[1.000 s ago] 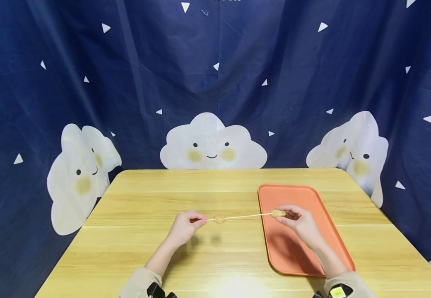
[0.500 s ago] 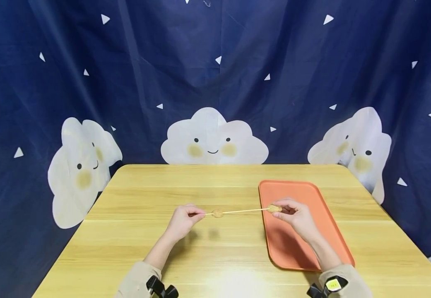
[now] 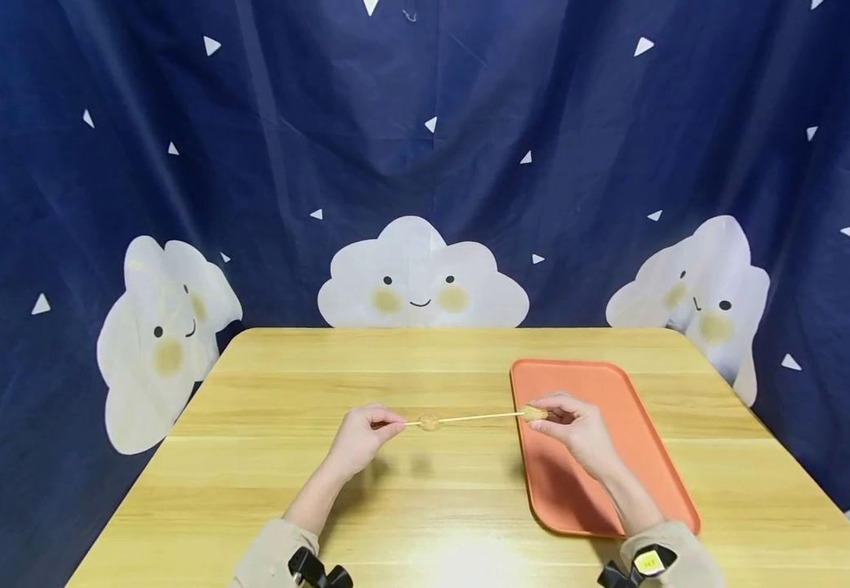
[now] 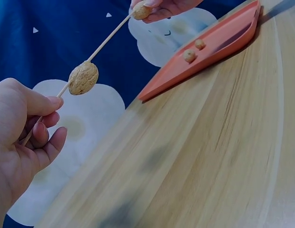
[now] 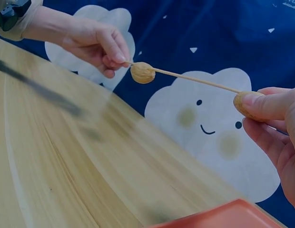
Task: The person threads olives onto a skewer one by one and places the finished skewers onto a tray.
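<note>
**Nearly level, a thin stick [image 5: 196,80] is held above the surface [image 3: 307,359]**

The stick is pale straw-coloured, straight and slender. On it, just beyond the pinching fingers of the left hand [image 3: 364,434], a wrinkled walnut [image 4: 83,78] is carried: tan, plump and rounded, its shell marked by fine creases and darker cracks. The stick is seen emerging on both sides of it. At the other end, a second walnut [image 3: 531,414] is met by the stick; it is similar in colour, oval in outline, and partly covered by thumb and fingers. How deeply the stick enters it cannot be told.

By the left hand, the stick is pinched between thumb and curled fingers. By the right hand [image 3: 577,429], the second walnut is gripped between thumb and fingers, above one edge of an orange-red tray [image 3: 579,377].

In the left wrist view, a round tan nut [image 4: 189,55] and a neighbouring nut [image 4: 200,44] are shown near each other in the tray. Behind the surface, a navy curtain [image 3: 366,163] printed with white clouds [image 3: 420,253] is hung.
</note>
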Motion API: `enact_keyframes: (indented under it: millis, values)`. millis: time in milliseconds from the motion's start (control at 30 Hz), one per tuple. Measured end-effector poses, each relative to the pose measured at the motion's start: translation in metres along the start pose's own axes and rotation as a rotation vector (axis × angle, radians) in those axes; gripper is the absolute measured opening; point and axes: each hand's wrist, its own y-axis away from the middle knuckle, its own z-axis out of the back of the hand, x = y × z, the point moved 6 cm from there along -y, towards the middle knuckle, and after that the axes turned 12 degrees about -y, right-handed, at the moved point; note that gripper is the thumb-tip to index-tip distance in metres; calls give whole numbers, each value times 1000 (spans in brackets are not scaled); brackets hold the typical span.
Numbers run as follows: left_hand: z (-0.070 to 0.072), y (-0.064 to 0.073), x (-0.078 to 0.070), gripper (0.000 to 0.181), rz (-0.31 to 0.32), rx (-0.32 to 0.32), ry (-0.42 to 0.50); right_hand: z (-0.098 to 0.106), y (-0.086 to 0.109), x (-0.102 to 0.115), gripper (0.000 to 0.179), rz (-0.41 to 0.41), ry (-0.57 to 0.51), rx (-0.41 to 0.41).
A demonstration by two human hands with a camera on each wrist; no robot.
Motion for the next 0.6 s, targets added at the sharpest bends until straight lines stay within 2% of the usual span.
enact_keyframes:
  millis: [167,233,600]
  values:
    - [-10,-7,22,5,9,-12,16,-1,-2,3,28,5,-13,2]
    - [-12,-9,26,6,7,-8,30,-1,-3,4,28,8,-20,11]
    - [-16,-12,26,7,-1,5,60,-3,-5,7,27,47,-64,40]
